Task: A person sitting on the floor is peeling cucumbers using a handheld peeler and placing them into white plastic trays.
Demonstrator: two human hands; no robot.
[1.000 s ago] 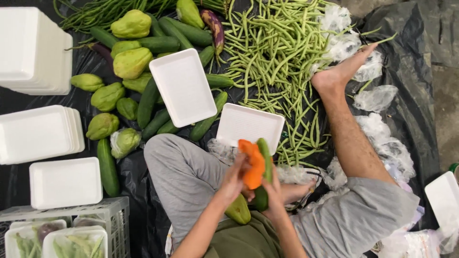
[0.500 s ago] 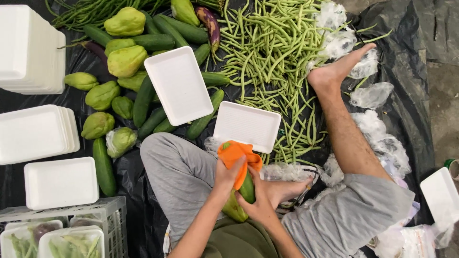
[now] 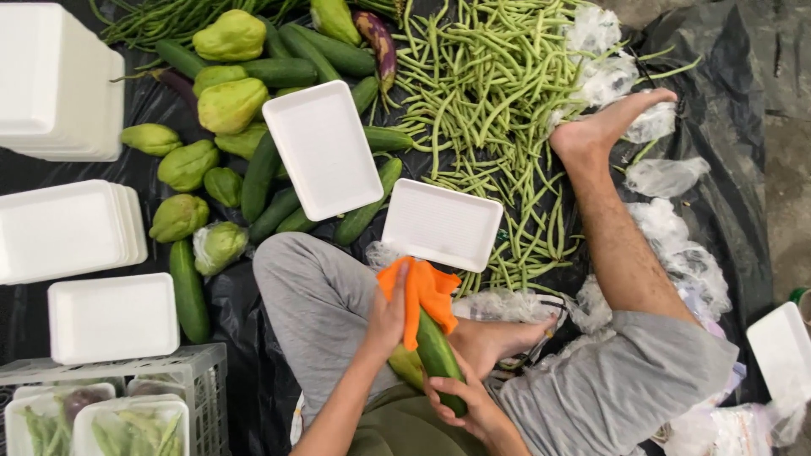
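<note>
I sit on black sheeting with my legs spread. My right hand (image 3: 460,404) grips the lower end of a green cucumber (image 3: 438,353) over my lap. My left hand (image 3: 390,311) presses an orange cloth (image 3: 421,293) around the cucumber's upper end. Just beyond the cloth lies a white foam tray (image 3: 442,225), and another white foam tray (image 3: 322,148) rests on the vegetables further left.
A pile of green beans (image 3: 490,101) lies ahead, with cucumbers (image 3: 258,176) and chayotes (image 3: 230,103) at left. Stacks of white foam trays (image 3: 59,84) stand at far left. A grey crate (image 3: 118,371) with packed trays sits at bottom left. Crumpled clear plastic (image 3: 676,253) lies at right.
The orange cloth has slid up the cucumber toward its far end with my left hand. The cucumber now points more away from me, and more of its green body shows.
</note>
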